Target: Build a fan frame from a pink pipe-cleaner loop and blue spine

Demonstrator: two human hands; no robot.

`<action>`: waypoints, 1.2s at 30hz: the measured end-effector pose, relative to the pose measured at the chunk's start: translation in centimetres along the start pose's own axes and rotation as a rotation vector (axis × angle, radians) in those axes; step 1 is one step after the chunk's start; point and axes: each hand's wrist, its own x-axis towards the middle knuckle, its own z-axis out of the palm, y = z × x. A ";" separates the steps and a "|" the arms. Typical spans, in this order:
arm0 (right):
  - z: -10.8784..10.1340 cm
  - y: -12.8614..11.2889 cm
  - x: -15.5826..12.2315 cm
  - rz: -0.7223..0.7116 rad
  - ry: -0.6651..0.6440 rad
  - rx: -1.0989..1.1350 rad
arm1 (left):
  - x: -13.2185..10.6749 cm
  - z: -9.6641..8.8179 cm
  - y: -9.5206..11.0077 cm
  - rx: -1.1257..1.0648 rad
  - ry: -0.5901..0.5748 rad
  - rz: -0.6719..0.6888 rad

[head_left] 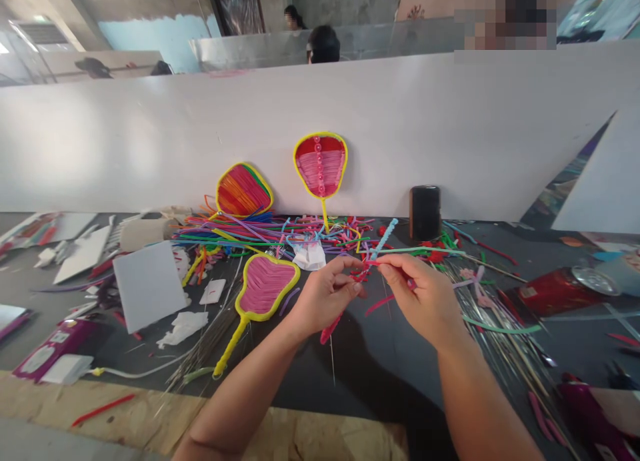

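My left hand (pixel 327 293) and my right hand (pixel 423 294) meet over the dark table (pixel 370 361), both pinched on a small twist of red and pink pipe cleaners (pixel 363 272). A pink end (pixel 330 329) hangs below my left hand. A light blue pipe cleaner (pixel 384 238) sticks up from the pinch, and a thin green one (pixel 425 250) runs off to the right. A pink fan with a yellow rim and handle (pixel 257 298) lies flat just left of my left hand.
Two more fans, an orange one (pixel 243 190) and a red one (pixel 321 164), lean on the white partition (pixel 450 128). A heap of coloured pipe cleaners (pixel 260 231), a black cylinder (pixel 425 212), a red can (pixel 555 291), thin wires (pixel 495 328), and white foam pieces (pixel 149 284) lie around. People sit beyond the partition.
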 end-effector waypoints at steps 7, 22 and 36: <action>0.1 -0.2 0.1 0.037 -0.032 0.020 | 0.0 0.0 0.2 -0.015 -0.001 -0.003; 0.3 0.2 0.0 0.201 -0.109 0.245 | 0.1 -0.5 0.8 -0.302 -0.123 -0.077; 0.4 0.9 0.1 0.019 -0.102 0.251 | 0.2 -0.4 0.6 -0.339 -0.093 -0.041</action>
